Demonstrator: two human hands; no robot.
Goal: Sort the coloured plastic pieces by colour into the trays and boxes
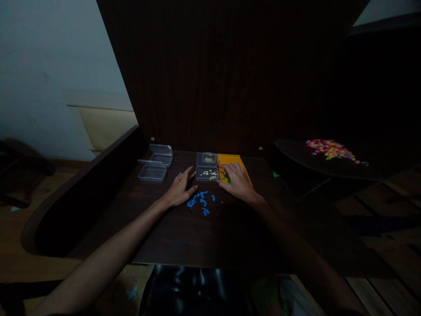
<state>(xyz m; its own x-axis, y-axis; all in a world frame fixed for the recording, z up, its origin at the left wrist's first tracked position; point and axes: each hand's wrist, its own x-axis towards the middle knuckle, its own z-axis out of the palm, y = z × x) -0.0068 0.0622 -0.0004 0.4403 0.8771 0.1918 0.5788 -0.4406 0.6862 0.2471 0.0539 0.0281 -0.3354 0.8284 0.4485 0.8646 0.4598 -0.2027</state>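
My left hand [180,189] rests on the dark desk with its fingers spread and nothing in it. Its fingertips lie just left of a clear plastic case [207,179] that stands open and holds small pale pieces. Just right of the left thumb, small blue pieces [202,202] are scattered on the wood. My right hand [237,182] is over a yellow sheet or folder [232,159], fingers bent, thumb apart from them. Small green pieces [225,179] show between thumb and fingers; the palm hides anything under it.
Two more clear plastic cases, a nearer one [151,173] and a farther one [162,158], stand open at the left. A raised dark side panel [82,188] borders the desk there. At the right, a colourful heap of small pieces [332,150] lies on a dark curved surface.
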